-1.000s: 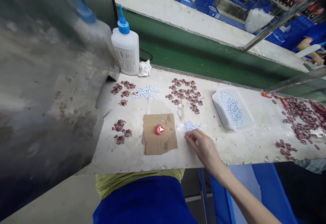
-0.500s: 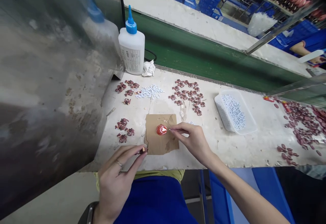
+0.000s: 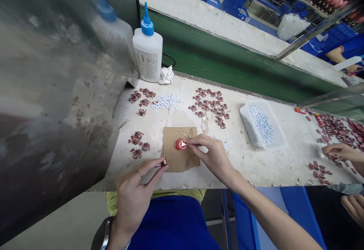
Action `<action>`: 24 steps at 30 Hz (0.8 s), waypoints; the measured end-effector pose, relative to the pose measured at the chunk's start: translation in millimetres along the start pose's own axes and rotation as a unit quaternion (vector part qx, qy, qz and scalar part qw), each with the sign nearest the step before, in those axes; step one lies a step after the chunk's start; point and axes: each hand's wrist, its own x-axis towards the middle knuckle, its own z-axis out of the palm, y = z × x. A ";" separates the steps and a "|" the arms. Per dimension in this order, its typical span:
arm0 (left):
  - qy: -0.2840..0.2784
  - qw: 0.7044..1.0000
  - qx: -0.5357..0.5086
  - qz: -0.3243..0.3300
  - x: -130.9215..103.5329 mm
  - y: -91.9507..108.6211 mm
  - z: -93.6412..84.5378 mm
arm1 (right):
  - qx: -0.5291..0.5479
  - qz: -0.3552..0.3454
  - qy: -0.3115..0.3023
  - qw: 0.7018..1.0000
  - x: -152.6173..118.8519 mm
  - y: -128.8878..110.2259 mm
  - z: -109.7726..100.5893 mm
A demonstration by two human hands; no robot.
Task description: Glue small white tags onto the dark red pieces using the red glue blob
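My left hand [image 3: 135, 189] pinches a small brown figure piece [image 3: 163, 162] with a pale patch between thumb and fingers, near the lower left corner of a cardboard square [image 3: 173, 162]. On that cardboard lies a small round red dish [image 3: 179, 145] with a glossy, wet-looking inside. At the dish's right edge are the closed fingertips of my right hand [image 3: 213, 155]; what they pinch is too small to make out. Similar brown pieces [image 3: 136, 138] lie in clusters left of the cardboard, and more brown pieces [image 3: 210, 104] sit behind it. Small white-and-blue bits [image 3: 167, 101] are heaped between the groups.
A white bottle [image 3: 148, 56] with a blue nozzle stands at the back beside crumpled tissue [image 3: 166, 75]. Metal sheeting [image 3: 62, 83] walls the left side. A plastic tub [image 3: 277, 136] holds white-and-blue bits. At right, another person's hand [image 3: 341, 152] reaches among reddish-brown pieces [image 3: 335, 132].
My right fingertips have shifted left to the red dish's edge. My left hand has moved slightly right and up with the brown piece. Another person's hands have come into view at right.
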 end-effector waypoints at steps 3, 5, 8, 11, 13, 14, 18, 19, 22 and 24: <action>-0.011 1.000 -0.008 -0.002 2.7 1.8 1.4 | 0.000 0.002 0.001 1.000 -0.4 0.2 -0.8; -0.021 1.000 -0.017 0.001 5.3 4.6 1.7 | 0.010 0.011 0.008 1.000 -1.6 -3.6 -2.5; -0.029 0.999 -0.030 -0.003 7.7 12.2 0.6 | 0.066 0.043 0.022 0.997 -5.8 -19.6 -6.8; -0.024 0.999 -0.029 -0.020 8.5 22.5 -1.9 | 0.160 0.075 0.010 0.984 -12.1 -44.6 -11.2; -0.024 0.999 -0.029 -0.025 9.2 28.7 -3.4 | 0.209 0.079 -0.004 0.975 -15.8 -59.8 -13.1; -0.026 0.999 -0.030 -0.025 9.7 31.2 -3.9 | 0.225 0.078 -0.009 0.971 -17.1 -65.6 -13.6; -0.037 0.998 -0.034 -0.023 12.1 35.7 -3.7 | 0.247 0.076 -0.025 0.966 -18.9 -74.4 -13.3; -0.040 0.998 -0.035 -0.021 12.4 35.7 -3.2 | 0.248 0.076 -0.026 0.965 -18.8 -73.9 -13.0; -0.044 0.998 -0.035 -0.010 12.7 35.0 -2.3 | 0.235 0.069 -0.026 0.969 -19.0 -70.8 -11.9; -0.042 0.999 -0.031 -0.003 12.1 34.6 -2.2 | 0.219 0.056 -0.029 0.974 -20.3 -68.9 -10.8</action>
